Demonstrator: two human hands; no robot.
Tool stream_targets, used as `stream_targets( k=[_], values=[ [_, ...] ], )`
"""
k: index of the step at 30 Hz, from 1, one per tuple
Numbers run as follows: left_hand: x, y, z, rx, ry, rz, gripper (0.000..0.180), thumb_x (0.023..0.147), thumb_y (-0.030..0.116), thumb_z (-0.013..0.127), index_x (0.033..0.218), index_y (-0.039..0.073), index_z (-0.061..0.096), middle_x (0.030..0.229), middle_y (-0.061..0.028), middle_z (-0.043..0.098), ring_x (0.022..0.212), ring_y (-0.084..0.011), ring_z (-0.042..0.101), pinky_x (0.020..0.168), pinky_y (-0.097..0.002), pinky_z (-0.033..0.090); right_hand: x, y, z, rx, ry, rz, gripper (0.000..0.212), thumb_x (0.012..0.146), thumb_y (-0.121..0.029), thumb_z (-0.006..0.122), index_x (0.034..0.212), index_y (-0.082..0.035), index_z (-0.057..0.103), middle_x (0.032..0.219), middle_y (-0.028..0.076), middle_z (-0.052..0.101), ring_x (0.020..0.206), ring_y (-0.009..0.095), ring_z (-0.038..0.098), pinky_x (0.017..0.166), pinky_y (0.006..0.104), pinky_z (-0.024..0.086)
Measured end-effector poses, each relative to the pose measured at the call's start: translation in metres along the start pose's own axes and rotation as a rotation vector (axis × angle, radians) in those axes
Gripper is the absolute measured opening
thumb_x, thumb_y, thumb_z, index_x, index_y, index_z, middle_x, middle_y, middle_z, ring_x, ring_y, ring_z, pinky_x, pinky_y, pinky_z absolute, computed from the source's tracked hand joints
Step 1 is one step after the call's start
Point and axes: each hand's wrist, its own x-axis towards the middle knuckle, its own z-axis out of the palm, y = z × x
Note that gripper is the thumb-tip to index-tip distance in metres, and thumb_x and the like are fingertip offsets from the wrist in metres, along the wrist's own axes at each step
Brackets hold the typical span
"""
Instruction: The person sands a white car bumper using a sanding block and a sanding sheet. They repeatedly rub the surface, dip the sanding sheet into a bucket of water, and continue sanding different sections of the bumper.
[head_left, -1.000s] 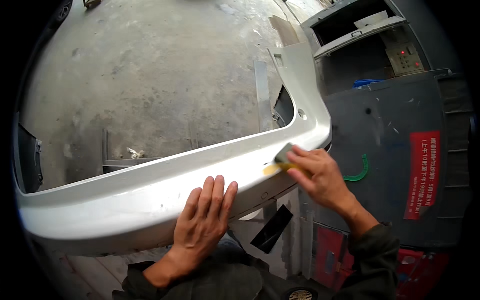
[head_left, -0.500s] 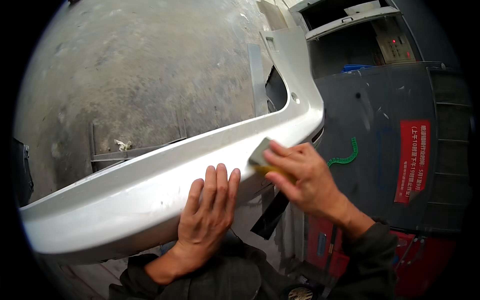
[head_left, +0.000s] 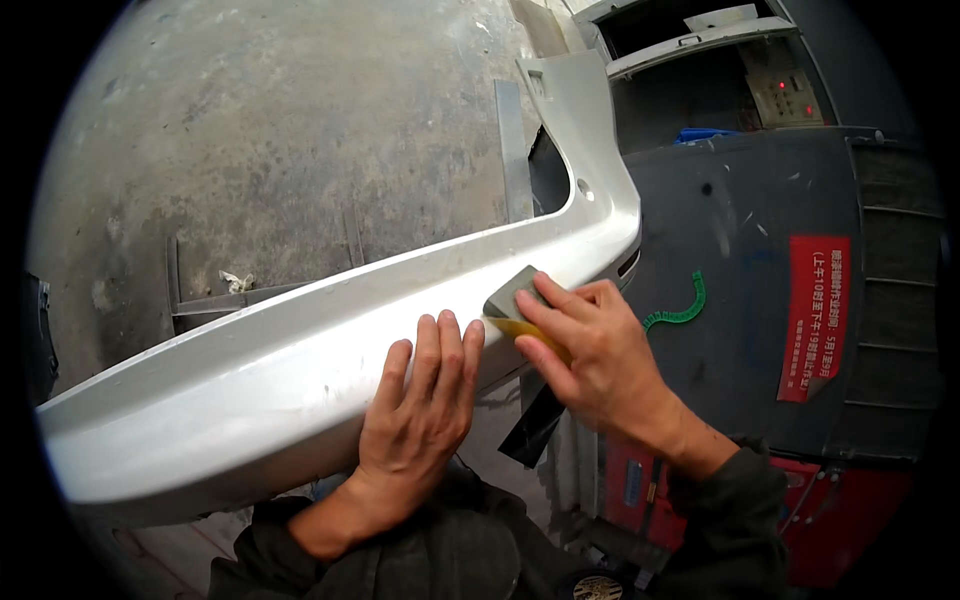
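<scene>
The long white curved plastic-looking panel [head_left: 270, 400] was smooth and glossy, with a bright sheen and faint scuffs. The grey-and-yellow rounded block [head_left: 511, 298] looked matt. The grey concrete floor [head_left: 260, 130] appeared rough and stained. The dark grey flat surface [head_left: 740, 250] was dull and scratched, the curved green strip [head_left: 690, 309] plastic-looking, the 2 dark sleeves [head_left: 735, 520] matt cloth.

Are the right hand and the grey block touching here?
Touching: the head view shows the right hand gripping the grey block, curled over its edge with no gap visible.
</scene>
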Motion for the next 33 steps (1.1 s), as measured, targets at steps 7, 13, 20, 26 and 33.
stream_targets(
  k=[7,13,20,26,33],
  values=[
    [0.000,0.000,0.004,-0.011,0.031,0.002,0.051,0.095,0.018,0.056,0.144,0.003,0.060,0.140,-0.0153,0.060,0.132,-0.0280,0.056,0.110,-0.0398,0.044,-0.007,0.016,0.003,-0.061,-0.010,0.082,0.040,0.094,-0.027,0.073,0.128,-0.006,0.073,0.133,0.017,0.071,0.099,0.036,0.066,0.092,0.0438,0.055],
    [-0.002,-0.001,0.000,-0.055,0.037,0.035,0.052,0.095,0.018,0.057,0.144,0.001,0.060,0.140,-0.0173,0.060,0.131,-0.0296,0.056,0.110,-0.0407,0.044,-0.015,0.043,0.003,-0.047,0.034,0.172,0.040,0.092,-0.027,0.075,0.127,-0.007,0.073,0.130,0.018,0.072,0.098,0.039,0.066,0.092,0.0452,0.055],
    [-0.002,-0.004,0.000,-0.062,0.032,0.029,0.053,0.094,0.017,0.057,0.145,0.000,0.059,0.141,-0.0178,0.060,0.132,-0.0305,0.056,0.110,-0.0408,0.043,-0.018,0.048,0.003,-0.005,-0.002,0.213,0.039,0.095,-0.027,0.072,0.129,-0.009,0.073,0.138,0.016,0.069,0.104,0.036,0.065,0.097,0.0423,0.054],
    [-0.001,0.000,0.001,-0.200,0.035,-0.013,0.099,0.061,0.028,0.092,0.148,0.002,0.053,0.144,-0.0167,0.058,0.137,-0.0313,0.055,0.115,-0.0447,0.042,-0.073,0.104,-0.005,-0.115,0.281,0.433,0.039,0.096,-0.027,0.072,0.131,-0.010,0.073,0.137,0.016,0.068,0.116,0.036,0.065,0.102,0.0435,0.051],
    [0.004,0.006,-0.020,-0.246,-0.088,-0.065,0.104,0.062,0.022,0.095,0.151,-0.003,0.047,0.152,-0.0218,0.052,0.144,-0.0363,0.048,0.121,-0.0478,0.036,-0.141,0.108,-0.003,0.240,0.600,0.555,0.039,0.098,-0.026,0.072,0.131,-0.006,0.072,0.139,0.017,0.068,0.124,0.033,0.066,0.106,0.0393,0.050]
  ],
)
